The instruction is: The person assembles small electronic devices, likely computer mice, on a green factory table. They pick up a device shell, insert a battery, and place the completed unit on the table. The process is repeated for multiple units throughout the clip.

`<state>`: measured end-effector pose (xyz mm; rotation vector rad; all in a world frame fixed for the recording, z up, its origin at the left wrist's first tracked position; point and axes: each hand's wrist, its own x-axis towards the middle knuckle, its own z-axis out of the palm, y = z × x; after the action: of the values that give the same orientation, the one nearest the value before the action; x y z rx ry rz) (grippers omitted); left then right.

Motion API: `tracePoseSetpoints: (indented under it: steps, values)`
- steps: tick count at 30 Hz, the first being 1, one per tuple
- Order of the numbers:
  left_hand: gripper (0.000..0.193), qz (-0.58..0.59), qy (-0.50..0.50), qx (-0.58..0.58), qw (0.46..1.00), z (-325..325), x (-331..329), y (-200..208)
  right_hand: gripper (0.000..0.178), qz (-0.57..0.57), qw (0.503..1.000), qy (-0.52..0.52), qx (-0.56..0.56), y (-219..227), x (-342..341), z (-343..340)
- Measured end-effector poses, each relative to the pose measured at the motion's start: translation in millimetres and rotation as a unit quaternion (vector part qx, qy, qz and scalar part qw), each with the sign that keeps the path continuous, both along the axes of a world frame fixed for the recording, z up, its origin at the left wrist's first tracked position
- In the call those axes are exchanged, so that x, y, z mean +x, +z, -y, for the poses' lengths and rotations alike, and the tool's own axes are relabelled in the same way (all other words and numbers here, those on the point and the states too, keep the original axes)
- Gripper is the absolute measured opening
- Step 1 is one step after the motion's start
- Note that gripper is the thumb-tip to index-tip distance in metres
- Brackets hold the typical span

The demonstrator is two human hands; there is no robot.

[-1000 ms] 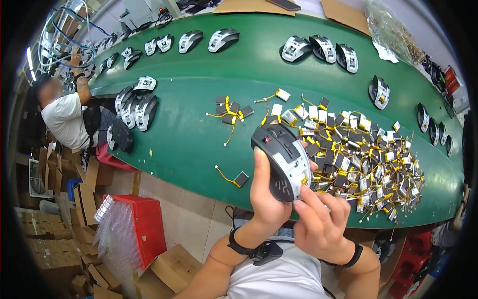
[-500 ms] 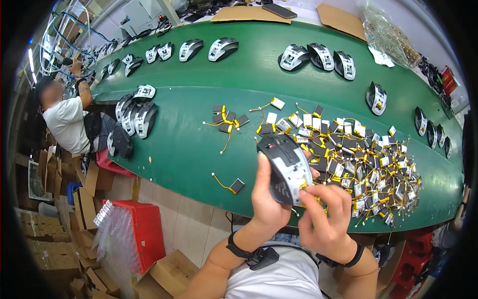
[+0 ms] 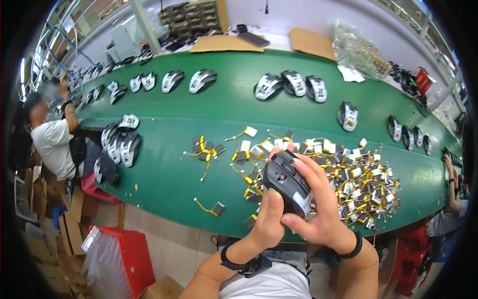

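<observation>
Above the near edge of the green table, a black and silver computer mouse [image 3: 285,175] is held between my two hands. A small reddish part shows in an opening on its upper face. My left hand [image 3: 269,215] grips it from the left, thumb against the side and some fingers hidden behind. Around its right side and far end wraps my right hand [image 3: 321,202], fingers bent. Behind the hands and to the right spreads a heap of small flat batteries [image 3: 366,187] with yellow tape and thin wires. One loose battery [image 3: 217,208] lies to the left.
More mice lie on the table [image 3: 169,164]: a cluster [image 3: 122,144] at left, several along the back, others at right. Cardboard [image 3: 226,44] and a clear plastic bag [image 3: 356,47] lie behind. Red crate [image 3: 137,259] stands on the floor. A person [image 3: 52,134] sits at far left.
The mouse has turned in my hands, its far end now nearer my right fingers. My right hand has gone from pinching at its near end to wrapping its right side. The view has tilted up.
</observation>
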<state>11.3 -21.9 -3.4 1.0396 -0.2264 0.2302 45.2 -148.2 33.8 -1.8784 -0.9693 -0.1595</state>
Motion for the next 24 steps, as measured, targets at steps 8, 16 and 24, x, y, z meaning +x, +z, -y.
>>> tracePoseSetpoints:
  steps: [8,16,24]
  values:
    - [0.062,-0.04,-0.076,0.108,0.99,-50,-18,11,0.06,-0.046,0.939,-0.318,-0.122,2,189,127]
    - [0.044,-0.047,-0.074,0.064,0.994,-71,-37,-10,0.053,0.054,0.657,-0.515,-0.549,-80,284,219]
    - [0.034,-0.045,-0.036,0.063,0.996,-85,-41,-3,0.049,-0.08,0.837,-0.36,-0.404,-39,329,19]
